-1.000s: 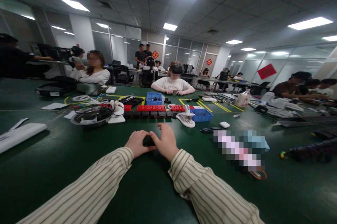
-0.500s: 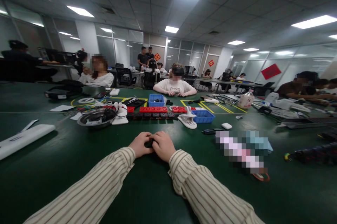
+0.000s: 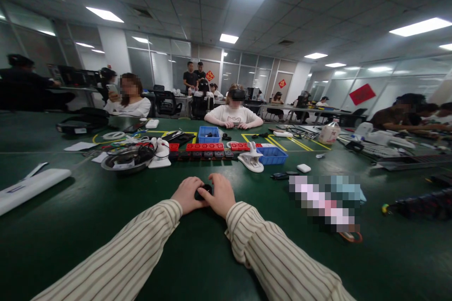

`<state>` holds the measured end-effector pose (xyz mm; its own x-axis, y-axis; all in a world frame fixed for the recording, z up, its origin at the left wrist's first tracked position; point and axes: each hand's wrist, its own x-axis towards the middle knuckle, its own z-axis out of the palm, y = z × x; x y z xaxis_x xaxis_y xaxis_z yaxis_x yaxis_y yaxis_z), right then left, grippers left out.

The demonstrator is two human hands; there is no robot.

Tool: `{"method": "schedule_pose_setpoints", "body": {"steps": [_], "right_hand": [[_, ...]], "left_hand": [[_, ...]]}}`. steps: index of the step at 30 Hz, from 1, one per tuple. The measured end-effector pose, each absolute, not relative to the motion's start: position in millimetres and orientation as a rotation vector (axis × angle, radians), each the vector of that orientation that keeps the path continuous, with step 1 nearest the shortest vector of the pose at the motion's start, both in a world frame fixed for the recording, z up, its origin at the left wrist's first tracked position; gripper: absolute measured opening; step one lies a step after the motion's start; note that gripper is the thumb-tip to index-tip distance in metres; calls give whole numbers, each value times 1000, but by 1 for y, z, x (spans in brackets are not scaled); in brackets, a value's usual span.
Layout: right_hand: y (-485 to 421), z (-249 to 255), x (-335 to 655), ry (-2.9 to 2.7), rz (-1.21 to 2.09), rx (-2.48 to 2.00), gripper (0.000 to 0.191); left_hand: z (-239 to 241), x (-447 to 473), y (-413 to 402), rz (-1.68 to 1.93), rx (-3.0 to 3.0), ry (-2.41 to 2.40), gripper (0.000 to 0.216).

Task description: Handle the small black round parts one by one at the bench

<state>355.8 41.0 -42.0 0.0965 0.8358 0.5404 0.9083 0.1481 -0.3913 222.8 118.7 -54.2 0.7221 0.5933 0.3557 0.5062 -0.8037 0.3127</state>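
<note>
Between my hands, low over the green table (image 3: 197,263), is a small round black object (image 3: 204,191); its exact kind is too small and covered to make out. My left hand (image 3: 189,194) curls around its left side with the fingers closed on it. From the right, my right hand (image 3: 221,193) grips the same object, thumb and bent fingers around its edge. The fingers cover much of it, and only its dark top shows in the gap between the two hands.
Ahead stand red and black socket strips (image 3: 205,147), blue bins (image 3: 272,156), a white clip stand (image 3: 251,158) and a metal bowl (image 3: 127,162) of cables. A white case (image 3: 302,168) lies to the right, a long white device (image 3: 33,189) to the left. A person (image 3: 234,110) sits opposite.
My right fingers have lifted and shifted slightly rightward, so more of the black object's top shows. My left hand has barely moved.
</note>
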Motion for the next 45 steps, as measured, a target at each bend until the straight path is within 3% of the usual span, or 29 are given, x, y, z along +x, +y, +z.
{"method": "schedule_pose_setpoints", "body": {"steps": [5,12,18,24,32,38,45], "right_hand": [[42,-42,354,-1770,-134,-1684,28],[39,-40,352,-1805,-120,-1619,15],[34,-38,351,-1841,-124,-1572,19],[36,-40,354,-1737,-145,-1613,26],[43,-44,355,-1700,-134,-1682,25],[41,-41,355,-1759,-120,-1623,12],[33,-35,353,-1852,-118,-1541,17]], "left_hand": [[-52,224,121,637,2728,838,21],[-54,224,127,633,2709,724,24],[-54,224,123,616,2738,733,20],[-54,224,117,602,2724,897,48],[-51,226,118,567,2734,897,23],[-56,223,125,593,2690,789,26],[-63,222,129,603,2683,796,30]]}}
